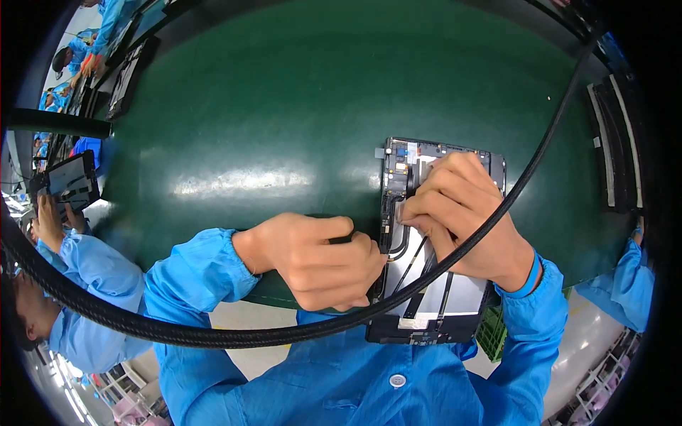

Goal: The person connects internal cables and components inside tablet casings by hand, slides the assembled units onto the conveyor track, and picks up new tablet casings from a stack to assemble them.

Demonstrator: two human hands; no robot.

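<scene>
An opened tablet (pixel 469 291) lies upright before me at the table's near edge, its inside facing up. Pale battery panels, black flat cables (pixel 421 298) and a circuit board along its far end show. My right hand (pixel 458 206) rests over its upper half, thumb and fingers pinched together near a thin black wire (pixel 402 248) along the left side; what they grip is hidden. My left hand (pixel 323 263) is curled closed beside the tablet's left edge, fingertips touching or very near it. Anything inside that hand cannot be made out.
A thick black braided cable (pixel 249 337) arcs across the view, passing in front of my right hand. The green table (pixel 284 106) stretches ahead. Black padded strips (pixel 616 142) stand at the right. On the left, a co-worker holds another opened tablet (pixel 71 184).
</scene>
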